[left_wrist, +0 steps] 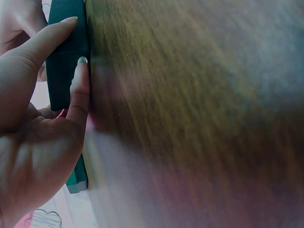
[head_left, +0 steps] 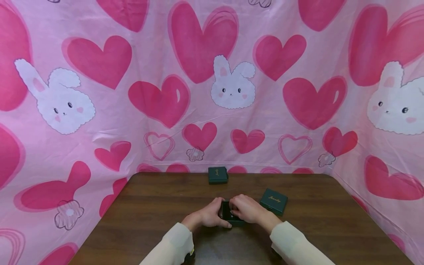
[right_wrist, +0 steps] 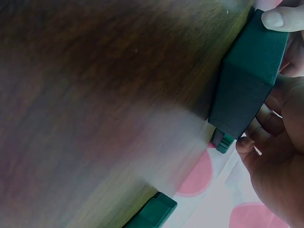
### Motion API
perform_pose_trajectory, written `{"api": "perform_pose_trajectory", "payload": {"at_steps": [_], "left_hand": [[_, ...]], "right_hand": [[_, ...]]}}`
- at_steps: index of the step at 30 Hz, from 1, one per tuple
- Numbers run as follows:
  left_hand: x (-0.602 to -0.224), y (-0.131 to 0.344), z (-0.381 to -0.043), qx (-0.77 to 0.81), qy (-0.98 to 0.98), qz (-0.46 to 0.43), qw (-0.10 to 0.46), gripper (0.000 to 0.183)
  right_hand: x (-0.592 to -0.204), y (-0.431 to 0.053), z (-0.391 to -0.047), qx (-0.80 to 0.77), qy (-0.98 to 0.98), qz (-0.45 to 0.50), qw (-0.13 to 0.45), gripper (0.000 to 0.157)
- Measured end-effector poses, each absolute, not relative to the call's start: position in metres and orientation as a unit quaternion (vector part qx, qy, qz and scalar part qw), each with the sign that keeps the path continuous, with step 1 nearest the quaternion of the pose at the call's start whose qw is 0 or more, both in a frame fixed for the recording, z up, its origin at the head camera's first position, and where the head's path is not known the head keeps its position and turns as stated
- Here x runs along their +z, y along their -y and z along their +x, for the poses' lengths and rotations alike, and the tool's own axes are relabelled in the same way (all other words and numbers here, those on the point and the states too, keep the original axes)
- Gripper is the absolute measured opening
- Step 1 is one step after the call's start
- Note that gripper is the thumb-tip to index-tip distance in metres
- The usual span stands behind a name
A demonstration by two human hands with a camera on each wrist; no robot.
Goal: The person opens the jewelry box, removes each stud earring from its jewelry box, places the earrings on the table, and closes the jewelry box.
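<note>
A small dark green jewelry box (head_left: 237,223) sits uncovered on the table with a black insert (head_left: 226,210) inside. A tiny silver star-shaped piece (head_left: 232,216) shows against the black. My left hand (head_left: 211,214) grips the box by its left side, the thumb along the front wall; the left wrist view shows the fingers (left_wrist: 80,90) against the green wall. From the right, my right hand (head_left: 246,209) reaches over the box with bent fingers down at the insert. Whether those fingertips pinch anything I cannot tell. The box's outer wall (right_wrist: 249,80) shows in the right wrist view.
Behind the right hand lies a flat green box (head_left: 274,201) with gold lettering, turned at an angle. Another lettered green box (head_left: 218,175) stands at the back edge of the wooden table (head_left: 159,206). Pink heart-and-bunny cloth (head_left: 198,110) hangs behind and at both sides.
</note>
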State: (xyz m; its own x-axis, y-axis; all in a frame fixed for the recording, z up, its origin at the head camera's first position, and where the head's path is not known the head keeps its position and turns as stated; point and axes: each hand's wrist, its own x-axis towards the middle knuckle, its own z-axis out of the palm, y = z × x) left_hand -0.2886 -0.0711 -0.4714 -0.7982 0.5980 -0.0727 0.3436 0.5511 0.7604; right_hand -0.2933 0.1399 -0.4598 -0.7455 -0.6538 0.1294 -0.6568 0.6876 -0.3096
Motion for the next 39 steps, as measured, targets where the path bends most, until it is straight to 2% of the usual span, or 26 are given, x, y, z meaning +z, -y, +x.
{"api": "perform_pose_trajectory", "payload": {"at_steps": [19,24,39], "left_hand": [[-0.4711,0.0704,-0.2906,0.383,-0.868,0.267,0.168,0.064],[-0.4709,0.071,-0.2898,0.383,-0.868,0.267,0.168,0.064],[-0.4712,0.0709,-0.2893,0.383,-0.87,0.264,0.164,0.067]], "right_hand": [[-0.4583,-0.1432,-0.2939,0.195,0.915,0.352,-0.015,0.006],[-0.4571,-0.144,-0.2926,0.194,0.916,0.352,-0.011,0.002],[-0.4524,-0.1461,-0.2885,0.145,0.922,0.358,0.027,0.004]]}}
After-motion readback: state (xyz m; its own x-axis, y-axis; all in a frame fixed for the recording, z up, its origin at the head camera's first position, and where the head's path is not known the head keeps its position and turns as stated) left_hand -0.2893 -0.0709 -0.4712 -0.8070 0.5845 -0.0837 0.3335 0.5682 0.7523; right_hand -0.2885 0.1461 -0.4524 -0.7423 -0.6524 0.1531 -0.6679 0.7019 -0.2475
